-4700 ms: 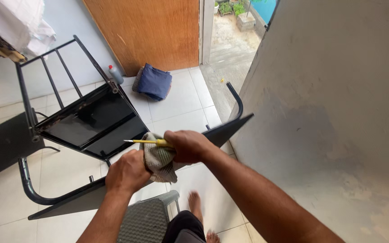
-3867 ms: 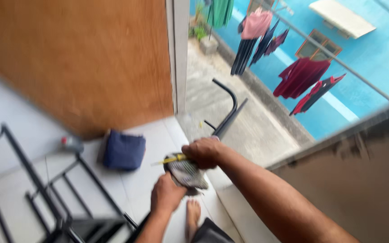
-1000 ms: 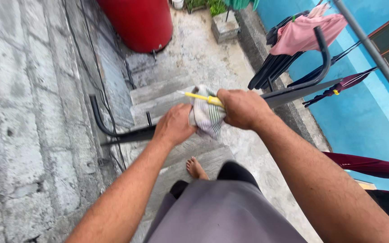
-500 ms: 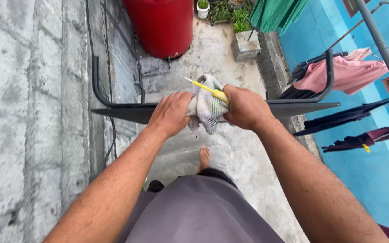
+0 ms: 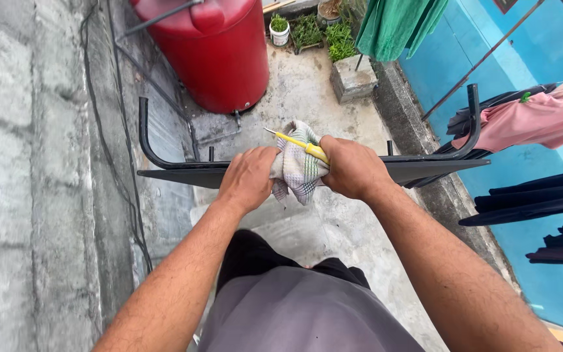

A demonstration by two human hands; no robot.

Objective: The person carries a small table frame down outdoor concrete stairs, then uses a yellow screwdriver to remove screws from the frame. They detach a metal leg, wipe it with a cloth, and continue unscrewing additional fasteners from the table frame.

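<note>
1. Head view: both hands grip the near edge of a black metal frame (image 5: 184, 175), a flat panel with upturned tube ends at each side. It is carried level in front of the body, probably so its long span stays balanced between the two grips.

2. The left hand (image 5: 249, 179) is clenched over the frame edge and also pins a checked cloth (image 5: 300, 168) against it. The cloth bunches between the two hands, touching both, likely as padding for the grip or simply carried along.

3. The right hand (image 5: 353, 166) is closed on the frame and on a yellow-handled screwdriver (image 5: 298, 145). The tool's tip points to about 10 o'clock from that hand and lies across the top of the cloth.

4. From the left hand, the cloth sits at 3 o'clock, touching; from the right hand, at 9 o'clock, touching.

5. A red barrel (image 5: 210, 52) stands at 12 o'clock beyond the frame, well apart. Potted plants (image 5: 307, 29) lie farther off at 1 o'clock, and a pink garment (image 5: 529, 120) hangs at 3 o'clock.
</note>
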